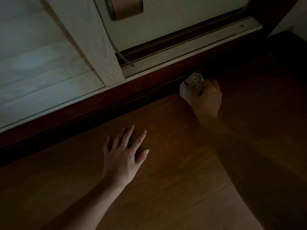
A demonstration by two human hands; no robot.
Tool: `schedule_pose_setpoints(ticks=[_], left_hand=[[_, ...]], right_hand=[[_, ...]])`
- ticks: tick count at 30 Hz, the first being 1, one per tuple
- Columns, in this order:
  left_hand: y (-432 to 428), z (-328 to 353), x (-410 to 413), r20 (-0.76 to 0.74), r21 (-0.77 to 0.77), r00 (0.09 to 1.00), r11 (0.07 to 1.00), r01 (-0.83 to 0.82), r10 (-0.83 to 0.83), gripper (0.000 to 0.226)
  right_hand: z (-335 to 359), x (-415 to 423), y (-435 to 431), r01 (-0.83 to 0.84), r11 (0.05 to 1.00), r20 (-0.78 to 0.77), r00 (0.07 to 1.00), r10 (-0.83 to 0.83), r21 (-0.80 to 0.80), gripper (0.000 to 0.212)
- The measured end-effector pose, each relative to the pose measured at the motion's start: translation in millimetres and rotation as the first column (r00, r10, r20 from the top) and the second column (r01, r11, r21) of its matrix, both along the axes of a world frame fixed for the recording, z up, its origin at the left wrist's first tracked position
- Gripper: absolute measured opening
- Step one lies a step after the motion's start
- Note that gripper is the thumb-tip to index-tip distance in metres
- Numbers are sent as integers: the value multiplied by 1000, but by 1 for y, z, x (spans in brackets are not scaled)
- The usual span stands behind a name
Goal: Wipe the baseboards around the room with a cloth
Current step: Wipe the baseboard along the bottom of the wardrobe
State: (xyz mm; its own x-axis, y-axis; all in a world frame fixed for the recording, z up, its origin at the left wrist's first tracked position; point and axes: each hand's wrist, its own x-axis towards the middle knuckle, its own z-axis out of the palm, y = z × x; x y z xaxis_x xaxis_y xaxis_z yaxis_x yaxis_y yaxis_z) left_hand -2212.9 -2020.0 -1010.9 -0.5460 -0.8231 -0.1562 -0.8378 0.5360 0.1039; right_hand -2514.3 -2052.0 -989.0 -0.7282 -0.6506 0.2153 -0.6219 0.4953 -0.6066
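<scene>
the cloth (191,87), pale and bunched into a wad, sits at the foot of the dark baseboard (99,112), right where the board meets the wooden floor (166,188). it looks to be touching the board, though the dim light makes the contact hard to confirm. the right hand (207,100) grips it, fingers curled tight around the wad. the left hand (124,155) lies flat on the floor nearer the person, fingers spread, holding nothing, probably bracing. above the board runs a pale door track (191,47), with a loose strip (124,58) dangling into it. the likely trouble: a wad this tight meets the board on a small face only, so the grooves along it may get skipped, and the gloom would hide missed dust. the propping palm could also slide on smooth flooring.
</scene>
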Motion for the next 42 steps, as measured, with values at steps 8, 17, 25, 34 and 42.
schedule_pose_setpoints(ticks=[8,17,25,34,42], left_hand=[[-1,0,0,14,9,1000,1000,-1,1,62],[0,11,-4,50,32,999,999,-3,1,65],[-8,23,-41,78,36,994,997,69,-72,70],[-22,14,-91,92,118,974,973,197,-209,77],[-35,24,-109,149,211,958,955,209,-243,77]], right_hand=[[3,24,-1,6,1000,4,1000,-6,23,10],[3,98,0,-376,926,53,925,377,-25,21],[0,49,0,-242,970,79,967,240,9,21],[-1,-31,3,-14,1000,88,996,14,7,7],[5,-34,2,-145,989,132,980,147,-20,14]])
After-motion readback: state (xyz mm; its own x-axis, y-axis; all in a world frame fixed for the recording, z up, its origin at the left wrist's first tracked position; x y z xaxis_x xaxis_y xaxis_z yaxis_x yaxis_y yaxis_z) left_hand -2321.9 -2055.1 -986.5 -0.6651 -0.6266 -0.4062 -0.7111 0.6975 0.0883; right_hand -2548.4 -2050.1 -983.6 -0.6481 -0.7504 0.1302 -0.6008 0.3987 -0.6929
